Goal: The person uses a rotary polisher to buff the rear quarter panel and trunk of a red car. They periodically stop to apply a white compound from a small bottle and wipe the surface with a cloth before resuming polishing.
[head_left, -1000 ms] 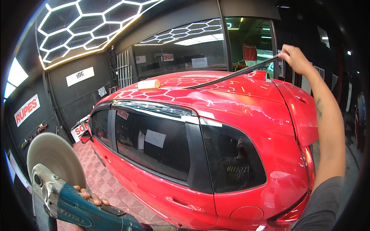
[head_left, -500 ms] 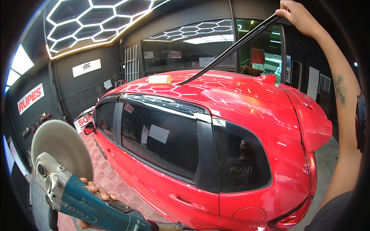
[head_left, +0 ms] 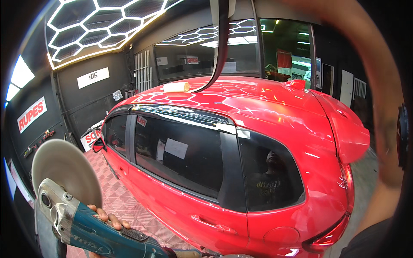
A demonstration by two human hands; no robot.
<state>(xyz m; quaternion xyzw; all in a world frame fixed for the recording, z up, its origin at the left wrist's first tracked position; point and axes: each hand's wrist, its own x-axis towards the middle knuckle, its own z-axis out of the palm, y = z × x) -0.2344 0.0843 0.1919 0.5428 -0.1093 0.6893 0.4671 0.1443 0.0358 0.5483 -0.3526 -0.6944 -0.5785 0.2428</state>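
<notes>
My left hand [head_left: 109, 218] is wrapped round the teal body of a rotary polisher [head_left: 92, 228] at the lower left. Its round grey pad [head_left: 73, 167] faces the car's side and is apart from it; the surface looks smooth and smeared. My right forearm [head_left: 385, 64], blurred, reaches up along the right edge and bends over the top; its hand is beyond the frame. A long black flexible strip [head_left: 222, 47] rises from the red car's roof [head_left: 258, 92] to the top edge. Near its lower end lies a pale yellow bottle-like cylinder [head_left: 176, 87].
The red car [head_left: 172, 185] fills the middle, with dark side windows [head_left: 180, 150] and a rear spoiler [head_left: 350, 135]. Red tiled flooring [head_left: 116, 189] runs along its near side. Hexagonal ceiling lights [head_left: 103, 26] hang above, and a dark wall with signs [head_left: 92, 78] stands behind.
My right hand has gone up and left out of view. The black strip has swung from a rightward slant to nearly upright. The polisher has shifted slightly downward in view.
</notes>
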